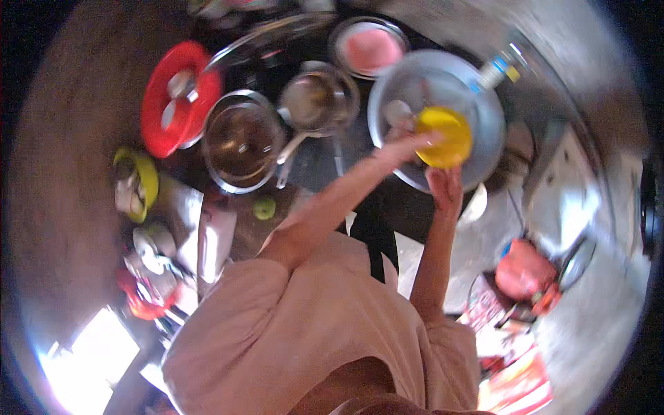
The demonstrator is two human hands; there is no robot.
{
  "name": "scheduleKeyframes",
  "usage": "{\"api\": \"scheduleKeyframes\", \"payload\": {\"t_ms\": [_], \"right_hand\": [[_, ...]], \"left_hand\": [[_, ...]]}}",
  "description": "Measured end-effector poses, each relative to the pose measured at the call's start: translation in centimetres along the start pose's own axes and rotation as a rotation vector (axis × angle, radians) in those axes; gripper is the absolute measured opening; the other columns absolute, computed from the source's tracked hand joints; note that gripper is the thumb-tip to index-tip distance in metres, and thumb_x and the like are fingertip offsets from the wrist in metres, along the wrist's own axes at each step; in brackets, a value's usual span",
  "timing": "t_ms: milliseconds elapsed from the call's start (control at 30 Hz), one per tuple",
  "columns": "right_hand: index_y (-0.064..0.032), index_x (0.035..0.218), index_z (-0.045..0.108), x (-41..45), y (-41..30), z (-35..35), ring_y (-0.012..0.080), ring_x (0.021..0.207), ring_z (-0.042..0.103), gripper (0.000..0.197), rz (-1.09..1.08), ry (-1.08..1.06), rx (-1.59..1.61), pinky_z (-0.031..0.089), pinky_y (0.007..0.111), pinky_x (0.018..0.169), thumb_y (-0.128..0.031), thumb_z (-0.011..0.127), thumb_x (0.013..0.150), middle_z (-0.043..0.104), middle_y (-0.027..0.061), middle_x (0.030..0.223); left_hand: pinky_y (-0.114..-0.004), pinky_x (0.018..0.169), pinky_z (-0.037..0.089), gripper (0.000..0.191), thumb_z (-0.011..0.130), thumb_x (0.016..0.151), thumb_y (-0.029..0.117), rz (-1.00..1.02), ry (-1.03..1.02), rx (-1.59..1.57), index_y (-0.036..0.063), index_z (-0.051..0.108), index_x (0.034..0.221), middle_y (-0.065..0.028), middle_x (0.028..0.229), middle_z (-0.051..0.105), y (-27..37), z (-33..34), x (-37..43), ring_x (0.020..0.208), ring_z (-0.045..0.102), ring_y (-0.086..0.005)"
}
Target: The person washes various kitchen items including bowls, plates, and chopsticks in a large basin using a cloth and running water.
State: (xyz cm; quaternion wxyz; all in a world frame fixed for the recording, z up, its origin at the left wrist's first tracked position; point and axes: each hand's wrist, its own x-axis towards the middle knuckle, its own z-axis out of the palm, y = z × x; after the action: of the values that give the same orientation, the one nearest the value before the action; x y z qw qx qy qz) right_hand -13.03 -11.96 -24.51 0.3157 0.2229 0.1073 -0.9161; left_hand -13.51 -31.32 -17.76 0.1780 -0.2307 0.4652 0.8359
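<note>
A round yellow dish (450, 136), blurred, is held over a wide grey metal basin (490, 155). My right hand (445, 182) grips the dish at its near rim. Across the face of the dish lie the fingers of my left hand (410, 144), reaching in from the left; blur hides whether they hold anything. Beside that hand, inside the basin, is a small pale round object (398, 112), too smeared to name.
Left of the basin stand a long-handled pan (316, 101) and a metal bowl of brownish liquid (241, 148). A red basin (181, 122) holds dishes. Behind is a bowl with pink contents (371, 49). A bottle (493, 72) stands near the grey basin. A green round item (264, 207) lies nearer me.
</note>
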Motion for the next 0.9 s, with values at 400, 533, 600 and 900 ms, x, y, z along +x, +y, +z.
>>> {"api": "scheduleKeyframes", "payload": {"t_ms": [400, 533, 600, 900], "right_hand": [[-0.0168, 0.134, 0.038, -0.5, 5.8, 3.6, 0.019, 0.107, 0.051, 0.04, -0.141, 0.204, -0.456, 0.046, 0.035, 0.084, -0.022, 0.042, 0.094, 0.047, 0.0045, 0.13], [-0.0155, 0.134, 0.037, 0.7, 6.0, 2.1, 0.0212, 0.099, 0.057, 0.038, -0.091, 0.169, -0.4, 0.048, 0.037, 0.076, -0.02, 0.035, 0.097, 0.046, 0.0075, 0.131], [-0.0149, 0.132, 0.039, 1.4, 7.3, 2.7, 0.0201, 0.098, 0.057, 0.036, -0.084, 0.203, -0.404, 0.048, 0.037, 0.075, -0.021, 0.034, 0.097, 0.047, 0.0076, 0.13], [-0.0117, 0.129, 0.04, 2.6, 8.1, 2.4, 0.0199, 0.091, 0.058, 0.038, -0.106, 0.247, -0.409, 0.05, 0.033, 0.071, -0.02, 0.046, 0.093, 0.051, 0.0085, 0.124]], "left_hand": [[-0.038, 0.101, 0.032, 0.095, 0.081, 0.044, 0.02, 0.769, 0.138, 0.388, 0.0031, 0.039, 0.127, -0.0127, 0.121, 0.043, 19.0, -18.2, -20.6, 0.116, 0.041, -0.0256], [-0.035, 0.083, 0.05, 0.058, 0.069, 0.069, 0.012, 0.816, 0.649, -0.007, 0.0043, 0.044, 0.121, -0.0093, 0.109, 0.057, 21.5, -33.7, -26.3, 0.099, 0.058, -0.0222], [-0.036, 0.08, 0.052, 0.05, 0.067, 0.074, 0.016, 0.657, 0.678, -0.111, 0.0048, 0.046, 0.119, -0.0096, 0.111, 0.057, 20.6, -43.1, -27.2, 0.1, 0.058, -0.0227], [-0.049, 0.089, 0.046, 0.058, 0.064, 0.077, 0.041, -0.094, 0.619, -0.395, 0.0097, 0.045, 0.122, -0.0121, 0.118, 0.054, 17.3, -55.7, -22.3, 0.105, 0.056, -0.0276]]}}
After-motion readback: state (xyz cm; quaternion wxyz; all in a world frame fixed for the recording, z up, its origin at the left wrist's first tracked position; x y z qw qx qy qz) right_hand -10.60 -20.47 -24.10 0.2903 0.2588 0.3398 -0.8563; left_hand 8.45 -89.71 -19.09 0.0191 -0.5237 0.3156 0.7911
